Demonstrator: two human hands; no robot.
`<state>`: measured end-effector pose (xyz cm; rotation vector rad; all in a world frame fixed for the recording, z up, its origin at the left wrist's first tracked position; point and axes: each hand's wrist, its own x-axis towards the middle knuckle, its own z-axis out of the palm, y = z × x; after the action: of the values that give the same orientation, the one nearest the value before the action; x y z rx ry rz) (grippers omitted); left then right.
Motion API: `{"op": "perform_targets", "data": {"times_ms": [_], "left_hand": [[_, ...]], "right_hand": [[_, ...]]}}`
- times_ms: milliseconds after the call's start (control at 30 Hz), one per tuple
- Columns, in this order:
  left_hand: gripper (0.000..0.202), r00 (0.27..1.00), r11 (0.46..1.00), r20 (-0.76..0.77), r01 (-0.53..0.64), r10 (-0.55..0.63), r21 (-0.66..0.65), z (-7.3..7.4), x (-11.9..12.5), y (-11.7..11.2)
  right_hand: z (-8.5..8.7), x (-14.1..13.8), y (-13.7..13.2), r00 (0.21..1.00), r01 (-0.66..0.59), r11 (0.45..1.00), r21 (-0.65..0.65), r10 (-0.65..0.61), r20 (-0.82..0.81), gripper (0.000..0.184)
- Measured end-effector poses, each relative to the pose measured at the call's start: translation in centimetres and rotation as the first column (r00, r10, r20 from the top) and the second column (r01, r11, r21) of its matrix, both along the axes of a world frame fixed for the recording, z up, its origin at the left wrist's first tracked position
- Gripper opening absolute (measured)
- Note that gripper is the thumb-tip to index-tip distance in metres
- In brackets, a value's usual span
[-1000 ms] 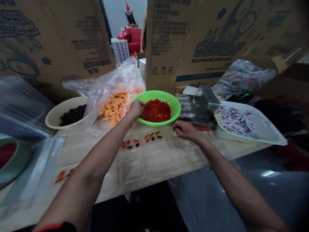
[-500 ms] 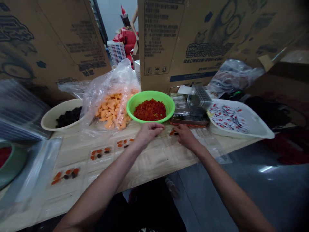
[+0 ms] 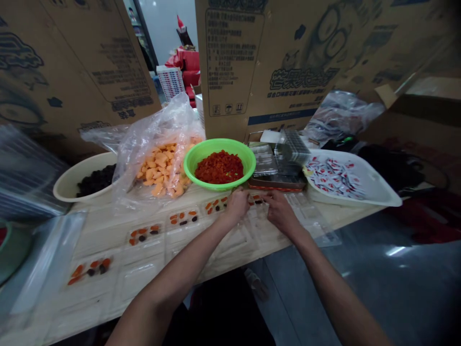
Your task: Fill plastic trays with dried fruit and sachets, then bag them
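Note:
My left hand [image 3: 237, 206] is closed, fingertips down at a clear plastic tray holding small orange and dark pieces [image 3: 256, 199]; anything in the fingers is hidden. From the other side, my right hand [image 3: 281, 211] reaches to the same tray, fingers curled together and what they pinch too small to see. Left of my hands runs a row of clear trays with orange dried-fruit-like pieces and dark pieces, such as the nearer tray [image 3: 183, 218] and another tray [image 3: 144, 234]. Just behind my hands stands a green bowl [image 3: 188, 168] of red-orange chopped pieces.
An open plastic bag [image 3: 126, 158] of pale orange pieces and a cream bowl [image 3: 61, 185] of dark pieces stand at the left. Stacked clear lids [image 3: 264, 161] and a white tub [image 3: 382, 187] of small packets stand at the right. Cardboard boxes [image 3: 230, 72] wall the back.
My left hand has moved right and down to the tray by my right hand. A filled tray left of it now shows. The view has shifted slightly.

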<state>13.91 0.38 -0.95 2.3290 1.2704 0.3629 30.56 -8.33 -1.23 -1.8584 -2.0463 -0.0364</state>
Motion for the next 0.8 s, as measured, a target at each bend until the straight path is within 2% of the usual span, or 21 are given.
{"op": "perform_targets", "data": {"times_ms": [100,167,267,433,633,800], "left_hand": [[0.037,1.000,0.999,0.019,-0.024,0.023,0.033,0.5,-0.9,-0.2],[0.030,0.999,0.999,-0.011,-0.046,0.046,0.013,0.8,-1.1,-0.3],[0.029,0.995,0.996,-0.070,-0.076,0.073,-0.045,0.8,-0.5,-0.4],[0.030,0.997,0.994,-0.054,-0.065,0.061,-0.087,0.2,0.4,0.2],[0.030,0.998,0.986,-0.033,-0.056,0.051,-0.155,0.4,0.1,0.2],[0.030,0.996,0.979,-0.041,-0.081,0.075,-0.188,0.5,0.7,0.4]], "right_hand": [[0.5,1.8,-1.3,0.982,0.186,0.978,0.097,-0.184,-0.036,0.050],[0.4,2.5,-2.1,0.975,0.220,0.971,0.090,-0.217,-0.038,0.049],[-0.6,1.8,-2.6,0.985,0.171,0.985,0.036,-0.169,-0.039,0.048],[-1.6,-1.4,-1.8,0.999,-0.011,0.998,-0.065,0.013,0.037,0.056],[-0.4,-3.2,-1.3,0.982,0.042,0.968,-0.246,0.005,0.187,0.059],[-0.9,-2.7,-0.8,0.983,0.024,0.976,-0.218,0.017,0.185,0.059]]}}
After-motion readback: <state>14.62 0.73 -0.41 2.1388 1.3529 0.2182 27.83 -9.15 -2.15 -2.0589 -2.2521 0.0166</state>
